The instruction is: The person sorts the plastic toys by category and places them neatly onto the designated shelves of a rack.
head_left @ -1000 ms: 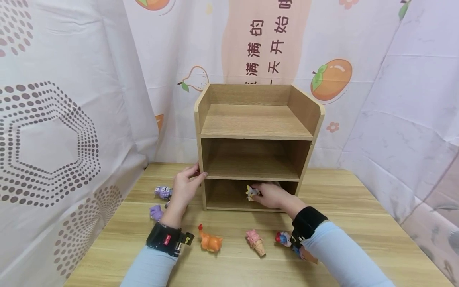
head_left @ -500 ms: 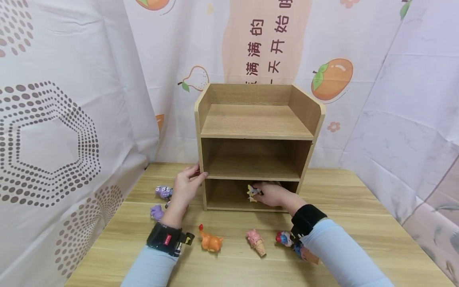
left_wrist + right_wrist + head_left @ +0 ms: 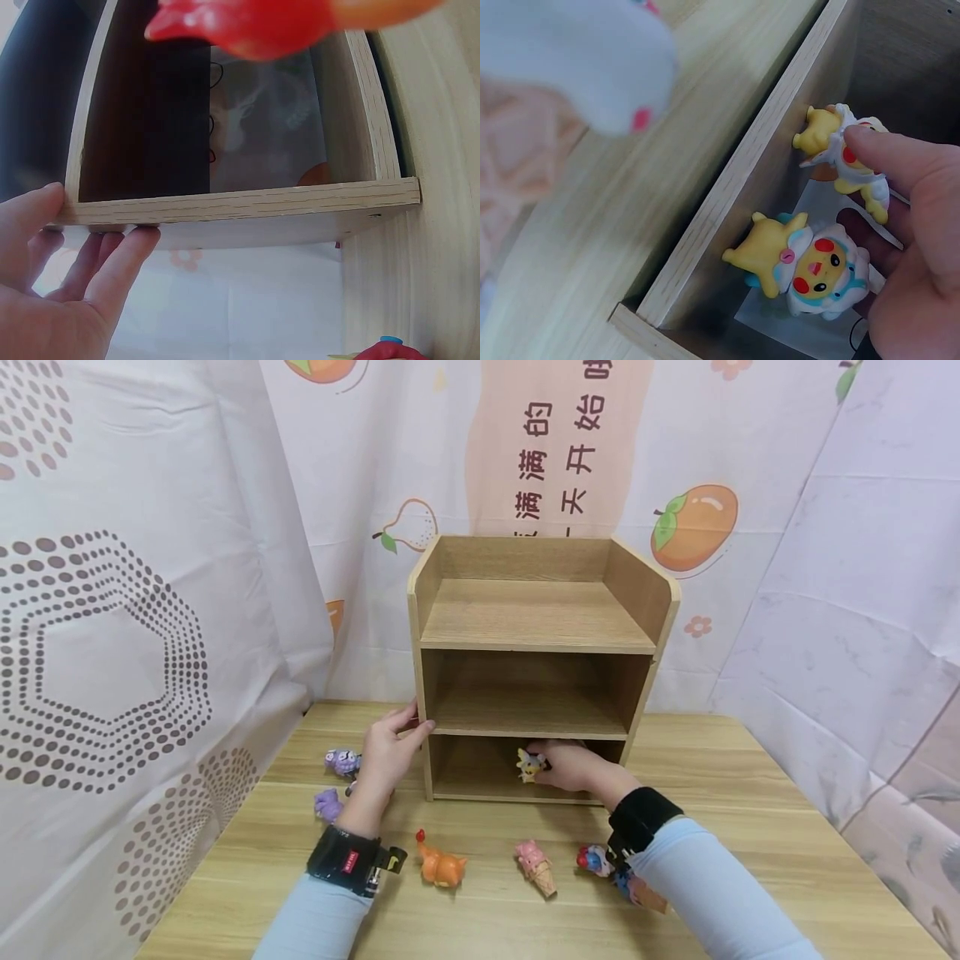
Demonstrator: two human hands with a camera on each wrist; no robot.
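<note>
At the head view's lower centre, the right hand (image 3: 572, 767) pinches a hooded Pikachu figurine (image 3: 529, 767) in the bottom compartment (image 3: 468, 770) — probably light, stiff plastic, best held round the torso. The left hand (image 3: 386, 750) grips the wooden shelf's (image 3: 525, 614) left side. Versus earlier, the figurine has turned slightly.

With my left hand (image 3: 71, 300) I pinch the side panel of a light, wood-grained shelf unit (image 3: 247, 201), thumb at its front edge, fingers against its outer face. A glossy red-and-orange shape (image 3: 255, 26) blurs across the top. White cloth (image 3: 247, 292) with a pale orange flower (image 3: 184, 259) shows past the panel. A light wooden tabletop (image 3: 446, 225) runs along the right; a small red object with a blue top (image 3: 390, 350) is cut off below.
</note>
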